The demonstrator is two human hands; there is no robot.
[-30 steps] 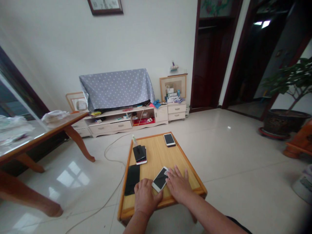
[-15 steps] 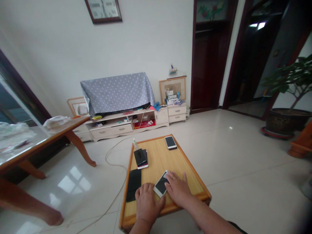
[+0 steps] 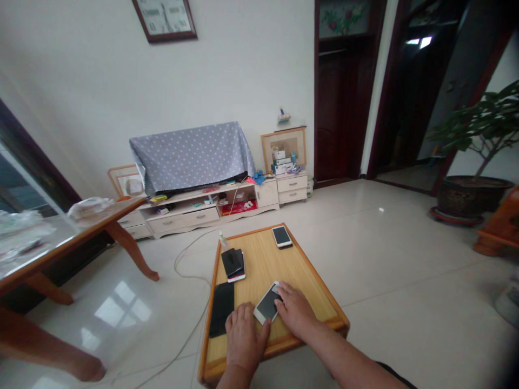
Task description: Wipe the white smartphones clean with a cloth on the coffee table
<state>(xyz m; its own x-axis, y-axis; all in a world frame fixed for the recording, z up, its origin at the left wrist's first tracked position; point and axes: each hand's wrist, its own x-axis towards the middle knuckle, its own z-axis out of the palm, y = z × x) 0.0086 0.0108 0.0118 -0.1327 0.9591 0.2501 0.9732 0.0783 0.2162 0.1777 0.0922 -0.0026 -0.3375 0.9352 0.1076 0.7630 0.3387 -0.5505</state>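
Note:
A white smartphone (image 3: 267, 303) with a dark screen lies slantwise on the small wooden table (image 3: 259, 254), near its front edge. My left hand (image 3: 245, 337) grips its lower left side, the thumb on the bottom corner and the fingers along the edge. My right hand (image 3: 294, 308) rests over the upper right part of the screen. Under its fingertips is a small whitish wipe (image 3: 276, 288), mostly covered by the fingers. A flat black slab (image 3: 223, 308), perhaps a tablet or case, lies left of my left hand.
Stacked phones (image 3: 233, 263) lie at the table's left, with a small clear bottle (image 3: 224, 241) behind them. Another white phone (image 3: 281, 236) lies at the far right on a dark one. A cable (image 3: 178, 265) runs over the floor; a larger table (image 3: 121, 210) stands left.
My right hand has shifted slightly on the screen, with its fingers drawn closer together. My left hand keeps its grip on the phone. The camera view has turned a little.

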